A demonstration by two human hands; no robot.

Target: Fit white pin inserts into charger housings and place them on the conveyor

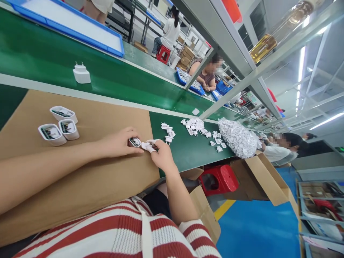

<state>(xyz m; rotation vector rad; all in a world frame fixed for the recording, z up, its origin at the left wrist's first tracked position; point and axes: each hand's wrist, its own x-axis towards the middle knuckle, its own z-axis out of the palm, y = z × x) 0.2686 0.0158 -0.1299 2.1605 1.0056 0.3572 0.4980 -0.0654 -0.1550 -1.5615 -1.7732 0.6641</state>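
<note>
My left hand (120, 143) is closed around an open white charger housing (135, 142) with circuit parts showing inside. Beside it, my right hand (163, 156) pinches a white plug cap (148, 146); the two pieces are close together, and I cannot tell whether they touch. Both hands are low over a brown cardboard sheet (113, 179). To the left stand three more open housings: one at the back (63, 114), one in front (51, 134) and a third (69, 129) against it. Loose plug caps (168, 132) lie just right of my right hand.
A larger heap of plug caps (195, 125) and a full clear bag of them (238, 139) lie on the green table farther right. A closed charger (82, 73) stands behind, near a blue tray (118, 44). A slanting metal post (228, 95) rises nearby. Co-workers sit beyond.
</note>
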